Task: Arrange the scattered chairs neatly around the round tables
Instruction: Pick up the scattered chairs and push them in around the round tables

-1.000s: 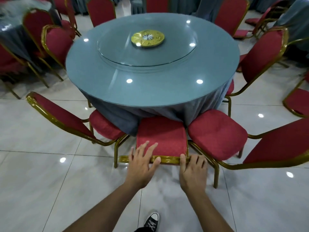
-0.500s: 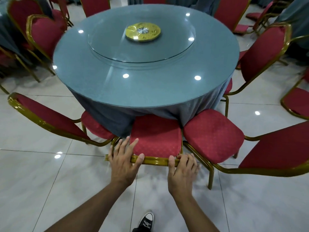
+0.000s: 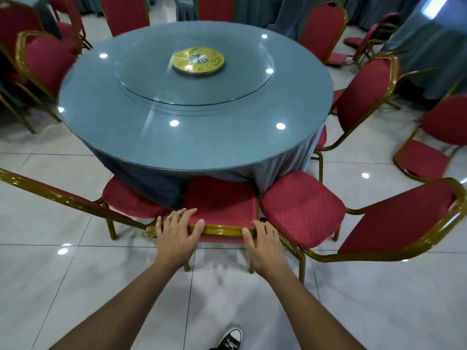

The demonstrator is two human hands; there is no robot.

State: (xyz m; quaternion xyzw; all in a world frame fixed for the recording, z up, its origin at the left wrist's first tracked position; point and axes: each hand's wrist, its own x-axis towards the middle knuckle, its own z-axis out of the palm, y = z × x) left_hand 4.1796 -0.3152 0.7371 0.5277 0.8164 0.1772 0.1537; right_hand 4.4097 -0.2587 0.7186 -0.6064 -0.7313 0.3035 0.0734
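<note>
1. a person stands at a round table [image 3: 192,137] draped in grey-blue cloth, both bare arms reaching down to the gold top rail of a red-cushioned chair [image 3: 219,198] directly in front.
2. the left hand [image 3: 177,229] lies over the rail near its left end, fingers fairly straight and spread onto the red padding, thumb along the rail; it presses rather than clasps.
3. the right hand [image 3: 262,238] rests on the rail's right end, fingers lightly bent over the frame and thumb on the gold tube (whether they curl under it cannot be told).
4. this chair faces the table, its seat hidden from above and the hanging cloth touching its front.
5. a second chair [image 3: 131,200] sits just beside it on the left, and a third chair [image 3: 303,208] on the right is angled, its seat edge touching the held chair's frame.
6. a glass turntable [image 3: 194,77] with a gold centre disc [image 3: 198,60] tops the table.
7. more red chairs ring the far side, and a black-and-white sneaker [image 3: 228,339] shows on the glossy white tile floor [image 3: 75,286].
</note>
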